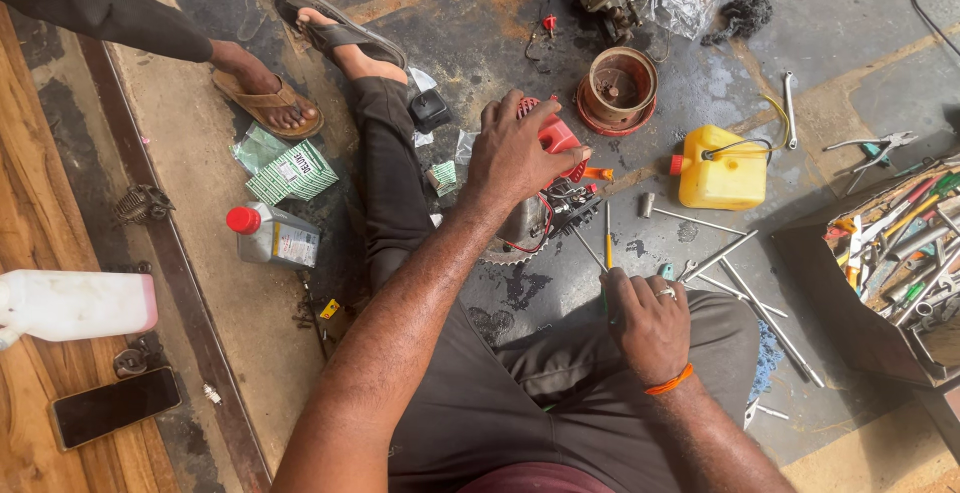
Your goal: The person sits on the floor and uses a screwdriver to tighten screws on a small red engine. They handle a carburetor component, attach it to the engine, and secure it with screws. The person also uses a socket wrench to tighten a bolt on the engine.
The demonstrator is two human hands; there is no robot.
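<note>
I sit on a stained concrete floor with a small engine (pixel 545 208) between my legs. My left hand (pixel 515 148) presses down on its red cover (pixel 556 137), fingers spread over the top. My right hand (pixel 650 323) is closed around the handle of a screwdriver (pixel 607 243) with a yellow and green grip, whose shaft points up toward the engine's side. A ring is on one finger and an orange band (pixel 669 383) circles that wrist.
A yellow fuel can (pixel 722 168), a rusty round part (pixel 620 88), loose wrenches (pixel 735 278) and a toolbox (pixel 890 263) lie right. A bottle with a red cap (pixel 272 235), a white jug (pixel 75 303) and a phone (pixel 115 405) lie left. Another person's sandalled foot (pixel 265 93) stands behind.
</note>
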